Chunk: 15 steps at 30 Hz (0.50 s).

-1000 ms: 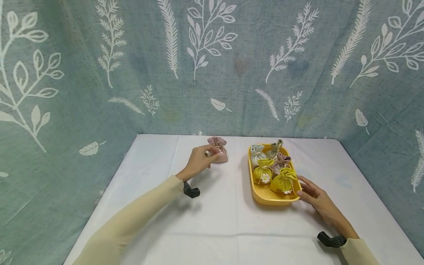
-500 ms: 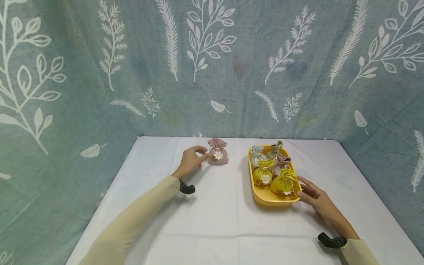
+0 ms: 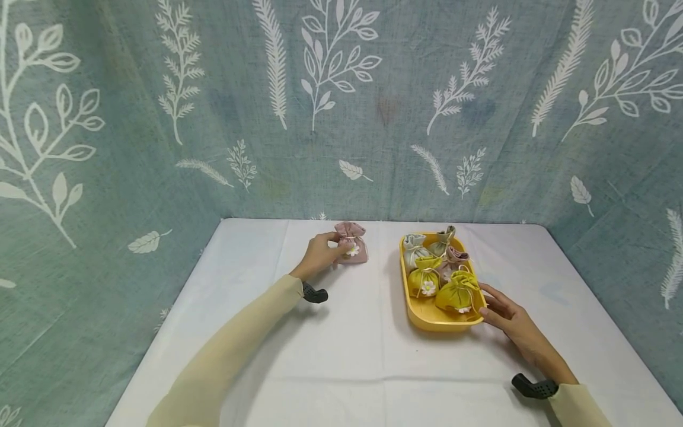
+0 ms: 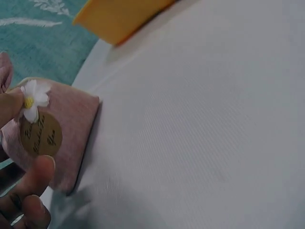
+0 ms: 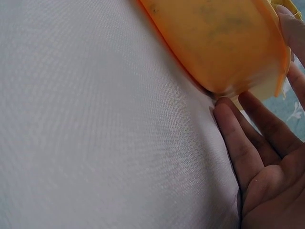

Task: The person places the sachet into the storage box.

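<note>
A small pink drawstring pouch (image 3: 360,250) stands upright near the table's back edge. Its front carries a white flower (image 4: 34,99) and a round brown tag (image 4: 42,136) with writing. My left hand (image 3: 318,255) pinches the pouch from the left, thumb over the front by the flower; the fingers behind are partly hidden. At the right is a yellow basket (image 3: 437,325) holding several pouches: yellow ones (image 3: 458,292), a mauve one (image 3: 452,261), a pale grey one (image 3: 413,254) and an olive one (image 3: 441,242). My right hand (image 3: 512,326) holds the basket's front right corner, thumb at the rim, fingers against its underside.
A white cloth (image 3: 331,356) covers the table. Behind and at both sides hangs a blue-green curtain (image 3: 299,172) with white leaf prints, meeting the table's back edge close behind the pouch. Black wrist devices (image 3: 315,293) sit at both wrists.
The left hand first drew back to the left from the pink pouch, then came back to it. The pouch stayed nearly in place. Basket and right hand have not moved.
</note>
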### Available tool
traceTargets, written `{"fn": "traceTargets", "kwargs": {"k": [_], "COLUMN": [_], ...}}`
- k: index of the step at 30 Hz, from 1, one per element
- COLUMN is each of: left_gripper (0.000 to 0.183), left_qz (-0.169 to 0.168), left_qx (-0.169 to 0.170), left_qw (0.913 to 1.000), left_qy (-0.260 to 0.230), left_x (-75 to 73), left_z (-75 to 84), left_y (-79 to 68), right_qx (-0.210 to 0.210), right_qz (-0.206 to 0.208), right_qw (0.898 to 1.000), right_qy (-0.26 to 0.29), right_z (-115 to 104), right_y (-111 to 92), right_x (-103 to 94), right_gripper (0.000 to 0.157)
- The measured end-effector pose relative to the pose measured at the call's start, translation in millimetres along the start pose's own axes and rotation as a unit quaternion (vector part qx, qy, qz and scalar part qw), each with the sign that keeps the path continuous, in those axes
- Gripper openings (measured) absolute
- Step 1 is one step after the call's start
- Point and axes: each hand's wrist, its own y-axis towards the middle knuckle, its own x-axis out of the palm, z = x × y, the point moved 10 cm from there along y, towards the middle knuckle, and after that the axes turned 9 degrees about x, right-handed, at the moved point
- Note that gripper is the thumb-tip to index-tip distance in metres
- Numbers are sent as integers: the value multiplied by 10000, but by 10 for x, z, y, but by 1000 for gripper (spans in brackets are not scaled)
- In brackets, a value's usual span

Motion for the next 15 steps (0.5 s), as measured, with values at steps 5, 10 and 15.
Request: {"fn": "traceTargets", "kwargs": {"k": [5,10,15], "left_gripper": [52,43,44], "left_qz": [292,419,413], "left_qx": [-6,95,41], "left_qw": [9993,9980,9989], "left_qy": [-250,-453,-235], "left_x": [16,2,-13], "left_z": [40,113,99], "left_y": [62,73,80], "right_qx": [37,-11,-35], "right_qz": [28,9,-13], "right_qw": [10000,10000,10000], "right_qy": [-30,25,56], "right_z": [28,21,8], "right_y": [4,1,6], "right_x": [11,5,-9], "right_gripper": [70,69,69]}}
